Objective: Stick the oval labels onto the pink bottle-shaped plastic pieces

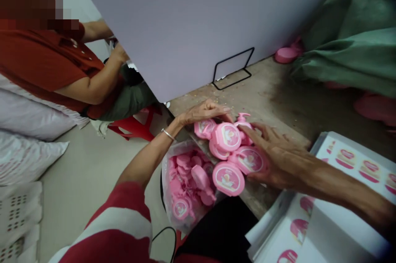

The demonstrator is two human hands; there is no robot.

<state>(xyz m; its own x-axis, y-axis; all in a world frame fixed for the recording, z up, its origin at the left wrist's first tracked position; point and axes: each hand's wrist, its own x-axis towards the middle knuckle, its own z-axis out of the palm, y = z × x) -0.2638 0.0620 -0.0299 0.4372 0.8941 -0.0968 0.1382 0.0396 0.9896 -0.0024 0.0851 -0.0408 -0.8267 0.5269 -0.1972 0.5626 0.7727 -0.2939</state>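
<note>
A cluster of small pink plastic pump bottles (229, 137) with round printed labels lies at the edge of the worktop, one pump head pointing up. My left hand (206, 111) rests along the cluster's far left side, its fingers stretched out. From the right, my right hand (272, 151) curves round the bottles, fingers behind and thumb near the front. Below the edge, a clear plastic bag (168, 184) is filled with more pink bottles (201, 178). Part of the cluster is hidden by my right hand.
Sticker sheets (343, 217) are stacked at the right. A grey panel (198, 28) stands behind a black wire bookend (233, 69). Green cloth (355, 61) lies at the back right. A person in a rust-coloured shirt (40, 57) sits by a red stool (133, 127).
</note>
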